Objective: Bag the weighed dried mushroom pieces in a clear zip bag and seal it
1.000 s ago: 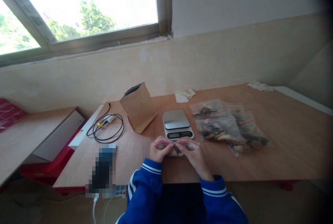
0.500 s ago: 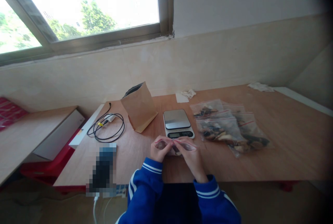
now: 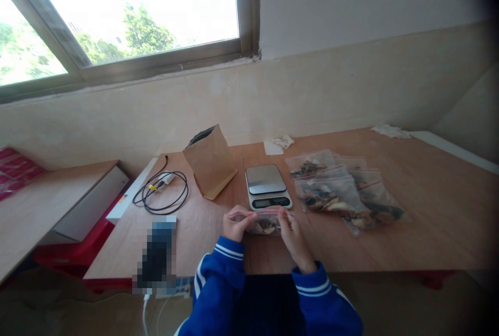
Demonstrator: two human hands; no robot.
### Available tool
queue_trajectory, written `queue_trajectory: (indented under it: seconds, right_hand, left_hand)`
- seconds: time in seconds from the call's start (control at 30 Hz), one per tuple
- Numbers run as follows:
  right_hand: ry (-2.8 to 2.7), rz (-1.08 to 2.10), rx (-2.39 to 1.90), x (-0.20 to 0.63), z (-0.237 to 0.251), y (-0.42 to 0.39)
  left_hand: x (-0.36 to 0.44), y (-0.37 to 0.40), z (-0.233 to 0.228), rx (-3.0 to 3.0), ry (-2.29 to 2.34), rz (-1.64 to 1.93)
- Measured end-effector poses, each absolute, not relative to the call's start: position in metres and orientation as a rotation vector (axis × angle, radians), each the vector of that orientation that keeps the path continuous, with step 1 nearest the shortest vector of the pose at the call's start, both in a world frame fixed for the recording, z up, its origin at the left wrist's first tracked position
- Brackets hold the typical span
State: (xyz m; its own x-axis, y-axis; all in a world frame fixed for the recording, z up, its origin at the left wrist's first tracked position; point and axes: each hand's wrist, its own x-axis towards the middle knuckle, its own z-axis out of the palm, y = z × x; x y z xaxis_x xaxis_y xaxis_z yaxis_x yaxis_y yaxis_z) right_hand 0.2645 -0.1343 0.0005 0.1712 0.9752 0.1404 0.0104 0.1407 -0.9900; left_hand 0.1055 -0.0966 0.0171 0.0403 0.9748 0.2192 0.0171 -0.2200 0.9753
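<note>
Between my hands is a clear zip-lock bag [image 3: 266, 225] with a red seal line and pale and dark dried pieces inside. My left hand [image 3: 235, 225] pinches its top edge at the left, thumb on the near side. Gripping the same edge at the right is my right hand [image 3: 291, 232]. Just beyond the bag stands a white kitchen scale [image 3: 265, 180] with a bare metal plate; its display faces me. Right of the scale lie several filled zip-lock bags [image 3: 329, 193], overlapping each other, with similar dried pieces in them.
An open brown paper bag [image 3: 212, 164] stands left of the scale. Farther left are a coiled black cable [image 3: 161, 206] and a blurred-out phone-like object [image 3: 156, 255] with a white cord. Crumpled tissue [image 3: 283, 142] lies near the wall. The table [image 3: 390, 255] ends close to my sleeves.
My right hand has slid right along the bag's top edge, away from my left hand. The bag's mouth, gaping before, now looks flatter, and its contents show more.
</note>
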Motion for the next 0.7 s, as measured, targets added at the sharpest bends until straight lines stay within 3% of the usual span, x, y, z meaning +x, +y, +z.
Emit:
queue_trajectory:
  seconds: [0.33,0.57,0.7]
  right_hand:
    - [-1.102,0.827,-1.425,0.259,0.011,-0.139]
    - [-1.192,1.071,-1.135,0.268,0.024,-0.143]
    - [-1.154,0.781,-1.308,0.278,0.023,-0.142]
  left_hand:
    - [0.102,-0.095,0.021,1.406,1.181,1.320]
    - [0.104,-0.089,0.009,1.184,1.166,1.291]
    - [0.101,-0.086,0.005,1.139,1.104,1.218]
